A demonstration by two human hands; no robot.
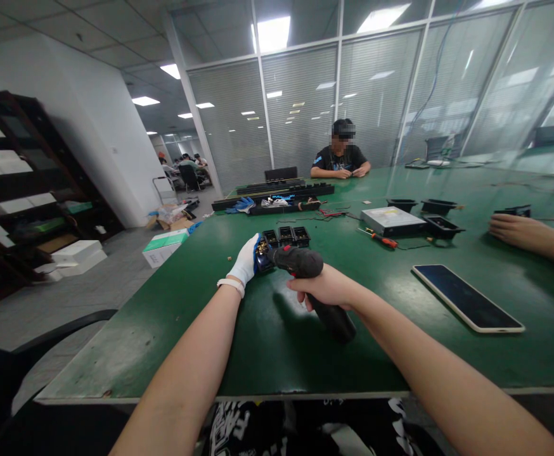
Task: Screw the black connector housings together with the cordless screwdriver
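My right hand [322, 288] is wrapped round the grip of a black cordless drill [300, 259] with red accents. Its nose points left, toward a small dark part with brass-coloured pieces [262, 258]. That part is held by my left hand [244, 258], which wears a white glove with blue on the fingers. Whether the drill's tip touches the part I cannot make out. Just beyond, several small black open boxes [286, 236] stand in a row, with small brass-coloured bits inside.
A silver metal box [392, 221], black trays [441, 226] and an orange screwdriver [384, 239] lie right of centre. A phone [467, 297] is nearer me. Long black bars [277, 196] lie farther back. A co-worker's hand [515, 228] is at right; another person [340, 155] sits opposite.
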